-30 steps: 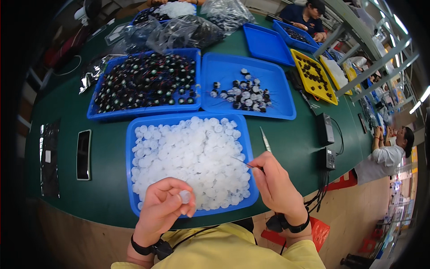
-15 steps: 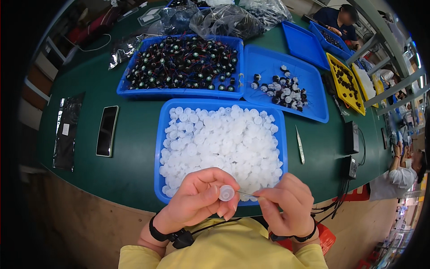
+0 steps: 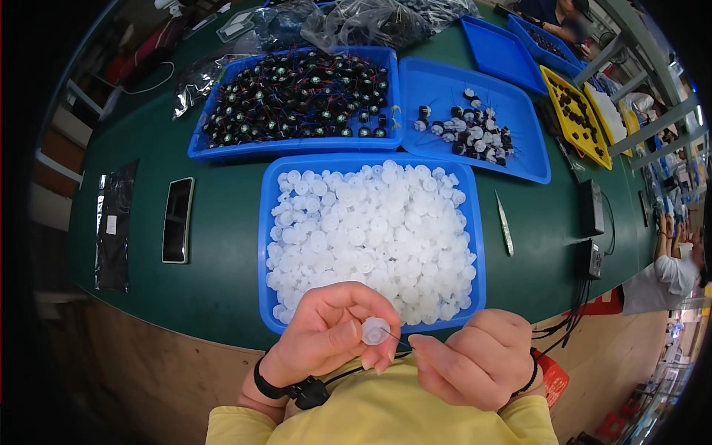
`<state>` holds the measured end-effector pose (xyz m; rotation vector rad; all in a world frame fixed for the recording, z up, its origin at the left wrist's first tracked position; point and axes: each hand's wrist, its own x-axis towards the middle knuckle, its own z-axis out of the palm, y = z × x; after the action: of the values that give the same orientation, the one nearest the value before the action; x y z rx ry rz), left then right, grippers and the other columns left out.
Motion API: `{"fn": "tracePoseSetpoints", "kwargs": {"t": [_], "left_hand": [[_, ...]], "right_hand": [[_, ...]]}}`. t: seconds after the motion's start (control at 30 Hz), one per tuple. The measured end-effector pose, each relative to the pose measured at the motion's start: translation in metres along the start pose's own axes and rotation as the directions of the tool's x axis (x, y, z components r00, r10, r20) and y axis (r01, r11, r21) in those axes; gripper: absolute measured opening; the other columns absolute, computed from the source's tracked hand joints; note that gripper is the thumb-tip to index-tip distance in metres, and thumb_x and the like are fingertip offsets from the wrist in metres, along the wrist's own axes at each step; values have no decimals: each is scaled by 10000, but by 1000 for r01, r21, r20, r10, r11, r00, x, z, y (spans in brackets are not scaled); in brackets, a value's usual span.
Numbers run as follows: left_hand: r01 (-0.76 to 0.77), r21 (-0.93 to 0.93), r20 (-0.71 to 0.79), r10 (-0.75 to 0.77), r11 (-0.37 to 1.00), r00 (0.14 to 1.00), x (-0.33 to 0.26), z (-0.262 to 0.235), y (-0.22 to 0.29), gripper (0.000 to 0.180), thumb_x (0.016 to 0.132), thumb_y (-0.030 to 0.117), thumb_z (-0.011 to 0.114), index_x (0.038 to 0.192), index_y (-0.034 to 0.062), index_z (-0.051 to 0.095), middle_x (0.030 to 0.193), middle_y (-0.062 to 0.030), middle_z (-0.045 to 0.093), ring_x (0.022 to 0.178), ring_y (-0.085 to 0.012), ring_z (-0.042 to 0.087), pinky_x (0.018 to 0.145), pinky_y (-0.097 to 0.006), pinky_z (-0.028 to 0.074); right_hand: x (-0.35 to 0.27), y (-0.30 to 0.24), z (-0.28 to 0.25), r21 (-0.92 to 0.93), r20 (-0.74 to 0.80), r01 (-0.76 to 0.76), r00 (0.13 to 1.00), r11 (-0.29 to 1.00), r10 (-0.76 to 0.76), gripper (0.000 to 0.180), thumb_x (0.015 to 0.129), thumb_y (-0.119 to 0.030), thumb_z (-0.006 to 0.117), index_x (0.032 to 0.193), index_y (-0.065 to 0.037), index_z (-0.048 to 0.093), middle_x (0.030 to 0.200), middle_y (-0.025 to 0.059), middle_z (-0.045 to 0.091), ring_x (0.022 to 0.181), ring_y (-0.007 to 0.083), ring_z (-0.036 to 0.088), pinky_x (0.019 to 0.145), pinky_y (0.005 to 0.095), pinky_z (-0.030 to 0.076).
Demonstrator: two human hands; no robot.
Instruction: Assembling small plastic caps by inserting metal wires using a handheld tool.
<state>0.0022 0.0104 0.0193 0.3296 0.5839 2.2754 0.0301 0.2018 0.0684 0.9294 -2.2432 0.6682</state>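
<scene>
1. Evidently plastic: one small translucent white cap (image 3: 375,331), round and flanged, sits in the left hand (image 3: 335,326), pinched between thumb and curled fingers, just off the near edge of the blue tray.
2. Right hand (image 3: 472,360): thumb and forefinger press together on a thin dark shaft (image 3: 397,339), other fingers folded in. Shaft slants to the cap; whether its tip goes inside is too small to tell. Fingers hide its grip end.
3. Blue tray (image 3: 334,163): smooth, round-cornered, heaped with frosted caps (image 3: 371,237). Left hand covers part of its near rim.
4. Beyond it, a deeper blue bin (image 3: 297,147) holds glossy black parts (image 3: 297,96) tangled in red and blue wires; beside that, a shallow blue tray (image 3: 519,167) carries black-and-white pieces (image 3: 475,132).
5. Green tabletop (image 3: 222,297): flat dark phone (image 3: 177,221) and shiny black packet (image 3: 113,230) to the left; slender pointed tweezers (image 3: 504,225) and two black boxes (image 3: 591,211) to the right.
6. Crinkled clear bags (image 3: 356,24) crowd the area behind the bin.
</scene>
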Motion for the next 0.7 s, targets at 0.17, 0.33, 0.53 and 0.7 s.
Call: {"fn": "tracePoseSetpoints", "kwargs": {"t": [0.17, 0.33, 0.53, 0.7], "left_hand": [[-5, 47, -24, 6, 999, 1000, -1, -1, 1, 407, 875, 267, 562, 1062, -87, 490, 851, -156, 580, 684, -151, 544, 618, -275, 457], [5, 84, -64, 1, 996, 998, -1, 1, 1, 405, 873, 264, 566, 1059, -89, 496, 843, -153, 582, 686, -153, 547, 618, -274, 455], [7, 190, -88, 10, 982, 996, -2, 1, 2, 400, 870, 249, 573, 1054, -99, 503, 875, -156, 578, 714, -162, 561, 615, -272, 461], [-26, 211, -87, 45, 977, 995, -2, 0, 1, 393, 872, 241, 570, 1052, -103, 507, 883, -157, 579, 718, -160, 566, 608, -267, 468]], "right_hand": [[0, -1, -1, -2, 65, -6, 998, 1000, 6, 191, 551, -27, 610, 742, -18, 612, 559, -32, 362, 450, 84, 364, 364, 194, 235], [2, 0, -4, 0, 98, 2, 995, 1000, -2, 172, 562, -18, 608, 734, -16, 605, 564, -27, 388, 455, 86, 384, 361, 191, 244], [3, -1, -3, -17, 81, -10, 997, 1000, 11, 176, 569, -24, 614, 743, -9, 599, 573, -24, 400, 460, 89, 392, 359, 192, 252], [3, -2, 1, -25, 79, -32, 996, 999, 33, 174, 580, -43, 636, 746, -10, 593, 579, -23, 407, 461, 91, 394, 361, 194, 256]]}}
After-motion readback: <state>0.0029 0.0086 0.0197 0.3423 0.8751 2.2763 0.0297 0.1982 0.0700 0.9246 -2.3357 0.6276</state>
